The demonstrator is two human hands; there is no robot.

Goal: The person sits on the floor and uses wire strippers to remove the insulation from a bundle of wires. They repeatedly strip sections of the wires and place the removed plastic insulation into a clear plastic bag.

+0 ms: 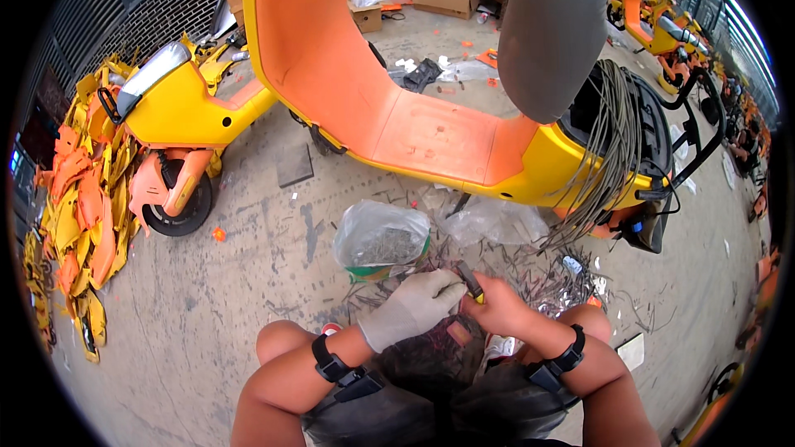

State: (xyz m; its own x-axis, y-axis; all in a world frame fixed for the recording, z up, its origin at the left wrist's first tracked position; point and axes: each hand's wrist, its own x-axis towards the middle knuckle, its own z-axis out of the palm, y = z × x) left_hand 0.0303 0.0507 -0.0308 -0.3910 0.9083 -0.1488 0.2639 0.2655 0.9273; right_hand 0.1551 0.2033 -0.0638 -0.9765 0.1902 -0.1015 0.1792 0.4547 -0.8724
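My right hand [499, 306], bare, is closed round what looks like a utility knife [469, 279], dark with a yellow part, its dark end pointing up and away. Beside it, my left hand [416, 306] in a pale grey glove is pinched, its fingertips close to the knife; whatever it holds is hidden. Just beyond my left hand stands a green bucket [373, 271] lined with a clear plastic bag [364, 228], with thin grey bits inside. Dark cable scraps [538, 269] litter the floor around my hands.
A yellow and orange scooter body [439, 141] stands ahead, a bundle of grey cables [613, 132] draped over its rear and a grey seat [555, 25] raised. Another scooter [186, 108] and a heap of yellow and orange panels [83, 215] are at left. Cardboard boxes [445, 0] stand behind.
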